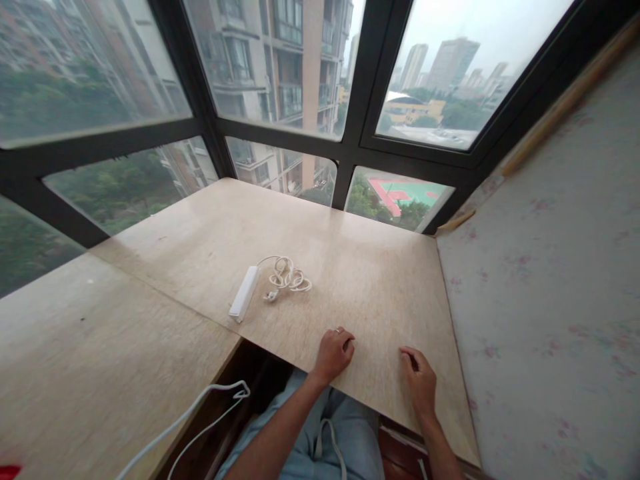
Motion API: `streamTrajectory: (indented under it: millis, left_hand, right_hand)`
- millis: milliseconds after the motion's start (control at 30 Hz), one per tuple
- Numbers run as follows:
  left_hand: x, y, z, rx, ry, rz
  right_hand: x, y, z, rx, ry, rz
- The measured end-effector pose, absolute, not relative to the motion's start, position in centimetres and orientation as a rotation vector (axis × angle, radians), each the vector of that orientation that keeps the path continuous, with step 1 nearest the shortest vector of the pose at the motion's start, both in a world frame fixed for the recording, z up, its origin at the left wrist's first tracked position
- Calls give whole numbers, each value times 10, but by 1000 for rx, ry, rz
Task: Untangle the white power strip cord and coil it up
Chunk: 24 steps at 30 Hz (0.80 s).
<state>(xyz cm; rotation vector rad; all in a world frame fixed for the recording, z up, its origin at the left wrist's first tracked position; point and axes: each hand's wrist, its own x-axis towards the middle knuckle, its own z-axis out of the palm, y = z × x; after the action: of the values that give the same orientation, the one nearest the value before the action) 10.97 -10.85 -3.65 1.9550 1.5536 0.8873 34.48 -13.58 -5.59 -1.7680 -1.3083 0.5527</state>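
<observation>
My left hand (334, 353) rests on the stone-look tabletop (380, 287) near its front edge, the fingers loosely curled in and a ring on one of them. To its right, my right hand (419, 381) also lies on the top, fingers bent toward the thumb, and nothing shows in it. Ahead and left of my left hand, apart from it, lies a white power strip (245, 293). Its white cord (290, 273) is loosely coiled to the right, with the plug (271, 295) at the near side of the coil.
A second surface (100, 333) joins the tabletop at the left along a seam. White cable (200, 400) loops over its edge above a dark gap. Black-framed windows (285, 133) border the back, and a floral-papered wall (550, 300) stands at the right. Something red shows bottom left.
</observation>
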Motion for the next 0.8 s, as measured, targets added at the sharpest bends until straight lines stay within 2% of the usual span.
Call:
streamTrajectory:
  millis: [800]
  left_hand:
    - [95,-109,-42,1776,1345,1035]
  right_hand:
    - [333,-134,-59,-1910,-1272,336]
